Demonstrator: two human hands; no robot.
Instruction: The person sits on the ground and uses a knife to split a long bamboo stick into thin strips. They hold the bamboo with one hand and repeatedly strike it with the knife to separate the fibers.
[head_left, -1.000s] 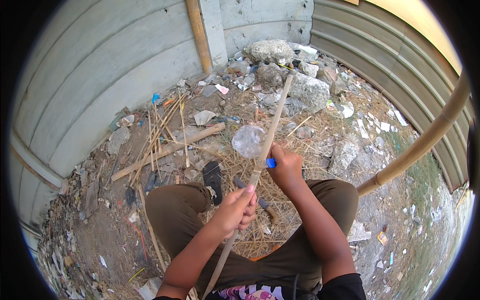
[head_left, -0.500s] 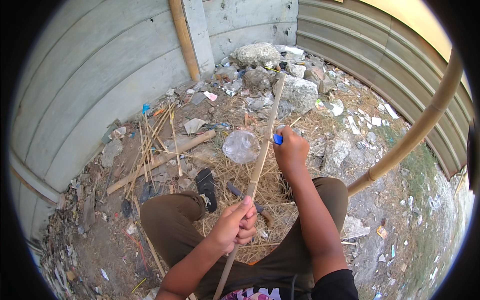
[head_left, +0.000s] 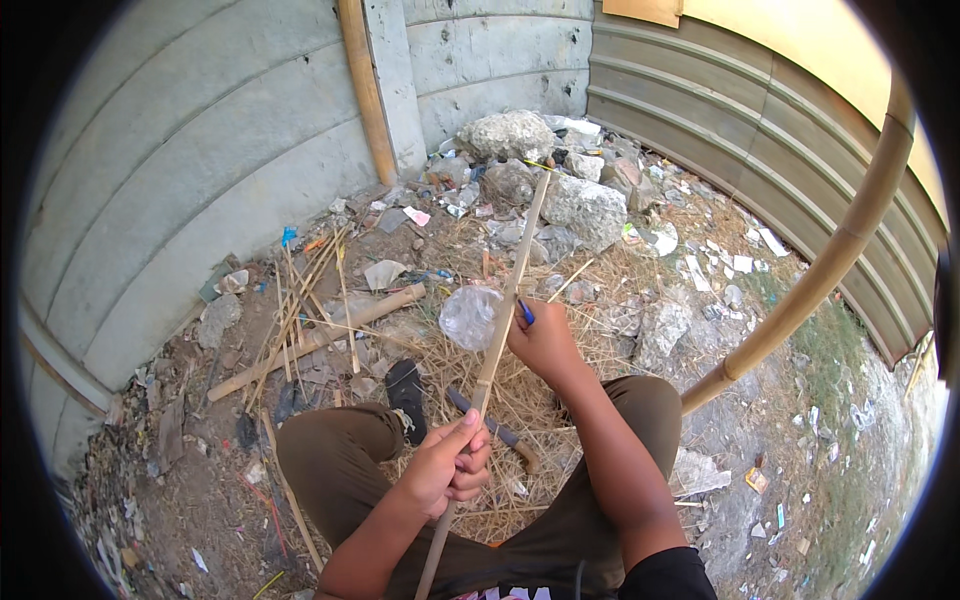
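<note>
Bright daylight, soft shadows, pale upper-right glare, fisheye curvature (4 black corners)

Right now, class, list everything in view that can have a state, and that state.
Left hand: closed around bamboo strip
Right hand: closed on blue object
Bamboo strip: held at a slant
Blue object: gripped, mostly hidden
Wooden-handled knife: lying on straw, unheld
Thin sticks: lying loose, crossed
Thick bamboo piece: lying beneath some sticks
Clear plastic: lying partly behind strip
</note>
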